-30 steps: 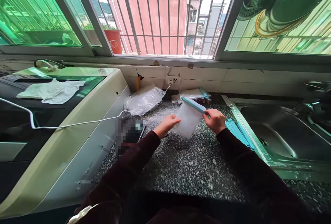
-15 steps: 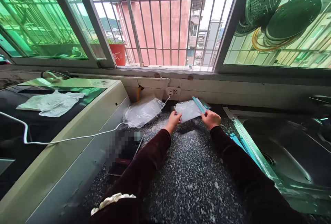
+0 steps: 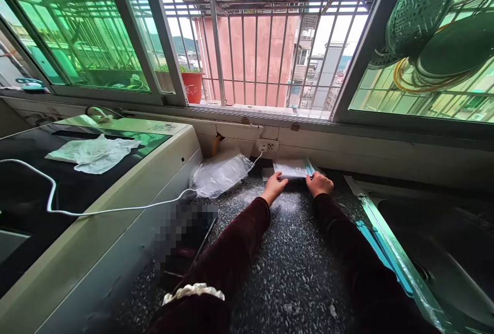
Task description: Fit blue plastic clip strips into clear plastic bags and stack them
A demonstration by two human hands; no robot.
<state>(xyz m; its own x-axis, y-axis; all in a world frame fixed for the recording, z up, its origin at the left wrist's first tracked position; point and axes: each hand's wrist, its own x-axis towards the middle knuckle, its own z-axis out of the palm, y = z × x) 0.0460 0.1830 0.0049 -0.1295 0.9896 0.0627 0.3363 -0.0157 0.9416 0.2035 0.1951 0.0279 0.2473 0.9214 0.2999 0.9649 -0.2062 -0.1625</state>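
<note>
My left hand is closed on the near left edge of a flat, whitish clear plastic bag, thumb on top. At the bag's right end, my right hand is closed around the edge where a teal strip runs. The bag is tilted up off the counter and somewhat blurred; whether it is one layer or several I cannot tell. A pile of clear plastic bags lies left of my left hand. More teal strips rest by the sink's edge, partly behind my right sleeve.
A speckled dark counter spans the middle. A white appliance with a white cloth stands left, and a white cable crosses it. The sink is right, a phone-like dark object left, a wall socket behind.
The view has shifted left and up. Both hands still hold the bag, which is now tipped up and seen more edge-on, its teal strip standing more upright.
</note>
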